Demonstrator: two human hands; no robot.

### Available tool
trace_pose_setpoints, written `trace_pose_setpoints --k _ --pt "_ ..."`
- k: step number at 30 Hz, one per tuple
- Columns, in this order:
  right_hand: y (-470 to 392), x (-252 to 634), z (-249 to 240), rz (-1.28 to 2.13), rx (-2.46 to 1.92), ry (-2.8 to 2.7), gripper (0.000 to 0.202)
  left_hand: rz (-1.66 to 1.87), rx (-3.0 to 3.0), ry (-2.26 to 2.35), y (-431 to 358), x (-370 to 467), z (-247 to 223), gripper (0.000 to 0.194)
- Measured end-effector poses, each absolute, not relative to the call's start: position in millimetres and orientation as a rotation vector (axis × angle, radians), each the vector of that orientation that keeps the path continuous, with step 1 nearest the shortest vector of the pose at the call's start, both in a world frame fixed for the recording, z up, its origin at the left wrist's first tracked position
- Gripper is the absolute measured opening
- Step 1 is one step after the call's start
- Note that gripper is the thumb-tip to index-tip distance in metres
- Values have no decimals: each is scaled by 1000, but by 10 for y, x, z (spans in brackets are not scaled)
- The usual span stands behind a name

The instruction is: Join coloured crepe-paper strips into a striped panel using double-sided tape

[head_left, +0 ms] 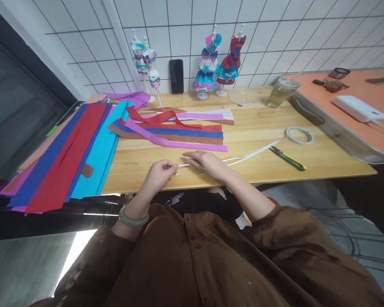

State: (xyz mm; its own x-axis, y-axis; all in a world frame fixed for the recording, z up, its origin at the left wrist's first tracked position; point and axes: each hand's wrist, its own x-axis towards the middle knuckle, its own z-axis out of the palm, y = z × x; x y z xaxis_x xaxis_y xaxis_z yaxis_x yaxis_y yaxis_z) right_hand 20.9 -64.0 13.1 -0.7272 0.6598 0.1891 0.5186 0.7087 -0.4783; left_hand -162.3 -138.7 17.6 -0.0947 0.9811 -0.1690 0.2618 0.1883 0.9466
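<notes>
Your left hand has thumb and forefinger pinched together at the end of the narrow white tape, close to the front edge of the wooden table. Your right hand lies over the same tape, fingers extended and near one another; whether its thumb grips anything underneath, you cannot tell from here. The tape runs slantwise to the tape roll and seems to split into two strands beside your right wrist, so a careless pull could twist or tangle them. If the tape is sticky, slack might catch on your forearm or the tabletop. The snips lie just beside it, and a sideways sweep could snag them; the purple crepe strip lies near your right fingertips, easily nudged.
</notes>
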Motion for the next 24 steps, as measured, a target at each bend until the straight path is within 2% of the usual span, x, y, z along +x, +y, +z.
trace_pose_setpoints --k 7,17,24 --pt "-608 316 122 388 -1076 -2508 37 899 1087 1606 -1441 -1565 187 20" --pt "-851 1102 63 221 -1104 -2294 29 821 1060 1623 -1450 -1653 141 19" --pt "-970 1010 -2 184 -1046 -2396 27 767 1096 1696 -1324 -1736 109 20"
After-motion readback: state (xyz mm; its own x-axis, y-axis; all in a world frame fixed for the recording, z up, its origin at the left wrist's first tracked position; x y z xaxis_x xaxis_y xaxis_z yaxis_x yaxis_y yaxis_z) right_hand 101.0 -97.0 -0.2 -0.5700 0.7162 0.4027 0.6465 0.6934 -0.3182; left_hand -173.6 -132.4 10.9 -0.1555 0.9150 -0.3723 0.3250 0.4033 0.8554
